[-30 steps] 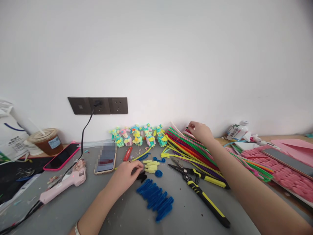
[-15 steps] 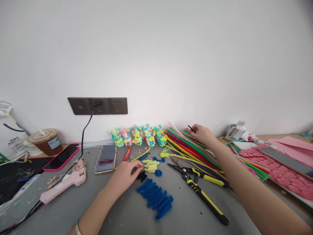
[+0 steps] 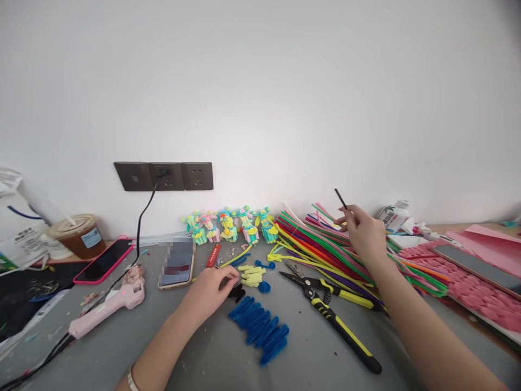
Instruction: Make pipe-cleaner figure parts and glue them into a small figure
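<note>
My right hand [image 3: 364, 231] is closed on a black pipe cleaner [image 3: 340, 198], whose end sticks up past the fingers. It is raised over the far side of a bundle of many-coloured pipe cleaners [image 3: 321, 247]. On the grey table my left hand [image 3: 214, 283] rests with thumb and fingers drawn together; what is between them is hidden. Short black pieces [image 3: 238, 293] lie beside its fingertips. Right of them are pale yellow pieces [image 3: 251, 276] and a small blue coil [image 3: 264, 287]. A zigzag-bent blue pipe cleaner [image 3: 260, 331] lies nearer me.
Black-and-yellow pliers [image 3: 325, 301] lie open by the bundle. Several small pipe-cleaner figures [image 3: 228, 225] stand along the wall. To the left are a phone [image 3: 177, 263], a pink glue gun [image 3: 108, 309] with its cord, another phone [image 3: 105, 262] and a lidded drink cup [image 3: 79, 236].
My right hand has drawn the black pipe cleaner up from the back of the bundle and moved to the right with it. My left hand has stayed in place.
</note>
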The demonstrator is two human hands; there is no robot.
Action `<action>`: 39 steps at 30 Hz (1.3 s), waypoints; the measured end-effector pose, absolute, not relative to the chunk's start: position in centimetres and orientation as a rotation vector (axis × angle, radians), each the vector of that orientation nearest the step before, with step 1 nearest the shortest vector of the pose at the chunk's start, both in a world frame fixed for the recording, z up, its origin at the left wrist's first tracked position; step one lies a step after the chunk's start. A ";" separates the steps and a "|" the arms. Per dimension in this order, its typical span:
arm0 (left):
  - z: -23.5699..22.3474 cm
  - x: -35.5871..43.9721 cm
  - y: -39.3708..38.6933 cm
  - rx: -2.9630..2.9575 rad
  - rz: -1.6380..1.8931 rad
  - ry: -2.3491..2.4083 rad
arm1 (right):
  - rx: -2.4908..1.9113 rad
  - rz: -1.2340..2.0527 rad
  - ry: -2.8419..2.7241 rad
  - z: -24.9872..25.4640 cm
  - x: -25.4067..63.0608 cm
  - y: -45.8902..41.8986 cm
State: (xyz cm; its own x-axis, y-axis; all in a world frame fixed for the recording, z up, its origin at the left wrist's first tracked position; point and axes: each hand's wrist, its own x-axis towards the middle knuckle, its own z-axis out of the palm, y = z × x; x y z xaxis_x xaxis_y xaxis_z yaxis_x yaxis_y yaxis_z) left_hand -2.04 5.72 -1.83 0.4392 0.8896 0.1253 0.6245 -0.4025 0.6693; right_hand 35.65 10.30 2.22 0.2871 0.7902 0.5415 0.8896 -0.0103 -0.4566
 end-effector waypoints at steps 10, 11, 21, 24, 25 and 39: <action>-1.6 -2.0 5.5 2.164 0.620 1.287 | -1.259 0.063 -1.303 7.1 35.6 12.2; -1.6 -2.0 5.5 2.162 0.624 1.288 | -1.188 0.056 -1.271 7.9 35.1 11.9; -2.1 -2.2 6.2 1.952 0.879 1.284 | -0.550 0.464 -1.307 15.6 23.1 2.7; -1.3 -1.7 5.5 1.768 0.963 1.140 | -0.534 0.984 -1.264 13.9 20.8 2.7; -0.9 -1.5 5.1 1.687 0.964 1.050 | -0.524 1.072 -1.202 13.0 20.3 3.1; -0.1 -1.6 5.4 1.110 1.237 0.957 | -0.710 1.029 -0.759 2.0 18.5 6.1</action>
State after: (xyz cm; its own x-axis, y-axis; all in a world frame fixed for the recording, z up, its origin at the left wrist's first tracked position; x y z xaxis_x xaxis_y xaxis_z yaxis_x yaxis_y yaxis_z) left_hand -1.60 5.42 -0.09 0.1091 0.9935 0.0310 -0.2194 -0.0063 0.9756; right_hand 18.46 6.09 1.96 0.3182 0.9243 0.2109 -0.4748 0.3479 -0.8084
